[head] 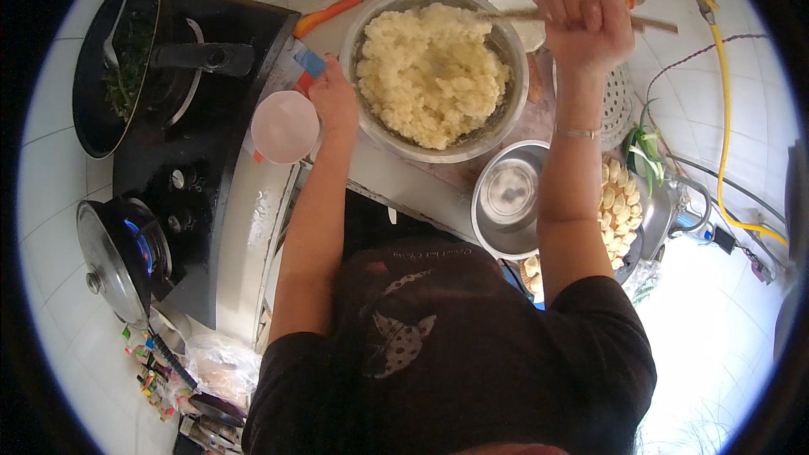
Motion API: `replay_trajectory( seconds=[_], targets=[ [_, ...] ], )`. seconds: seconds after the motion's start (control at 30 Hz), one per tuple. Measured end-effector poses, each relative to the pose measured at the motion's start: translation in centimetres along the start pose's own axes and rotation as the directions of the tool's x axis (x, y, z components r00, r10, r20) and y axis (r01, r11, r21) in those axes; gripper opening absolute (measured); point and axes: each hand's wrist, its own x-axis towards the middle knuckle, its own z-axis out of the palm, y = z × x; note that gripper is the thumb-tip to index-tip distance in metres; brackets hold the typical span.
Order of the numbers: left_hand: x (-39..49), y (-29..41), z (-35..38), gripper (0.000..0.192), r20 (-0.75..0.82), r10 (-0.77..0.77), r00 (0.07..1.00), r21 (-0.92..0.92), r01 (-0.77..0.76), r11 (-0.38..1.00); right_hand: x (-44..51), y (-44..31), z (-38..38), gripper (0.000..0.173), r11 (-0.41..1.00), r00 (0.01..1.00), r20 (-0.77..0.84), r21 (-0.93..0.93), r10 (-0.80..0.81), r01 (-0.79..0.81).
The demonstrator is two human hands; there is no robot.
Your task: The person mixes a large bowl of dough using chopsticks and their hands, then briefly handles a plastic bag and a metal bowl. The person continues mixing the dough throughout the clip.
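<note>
A large steel bowl (436, 155) stands on the counter before me, filled with a pale, lumpy, mash-like mass (436, 72). At its left side, my left hand (334, 98) grips the rim, with part of the fingers hard to make out. My right hand (588, 25) is closed around wooden chopsticks (515, 14), raised over the bowl's upper right edge. Their thin ends reach over the mash, and the other ends stick out beyond my fist. Next to my left wrist is a small pale pink bowl (285, 126).
Left, a gas stove (208, 202) carries a wok of greens (129, 69) and a lidded pan (117, 265) over a blue flame. Right are a steel basin (505, 199), dumplings (618, 208), a colander (616, 107) and green onions (644, 145). A carrot (328, 14) lies behind.
</note>
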Motion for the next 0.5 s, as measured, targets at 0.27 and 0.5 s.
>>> replay_trajectory(
  seconds=[0.27, 0.5],
  targets=[
    [0.5, -1.1, 0.4, 0.055, 0.03, -0.124, 0.992, -0.134, 0.127, 0.983, -5.3, 10.0, 0.5, 0.025, 0.975, 0.827, -0.539, -0.046, 0.158, -0.216],
    [0.9, -1.8, 0.9, 0.055, 0.003, -0.006, 1.0, -0.143, 0.006, 0.99, -7.5, 12.6, 4.1, 0.038, 0.965, 0.913, -0.353, -0.085, 0.202, -0.247]
  ],
)
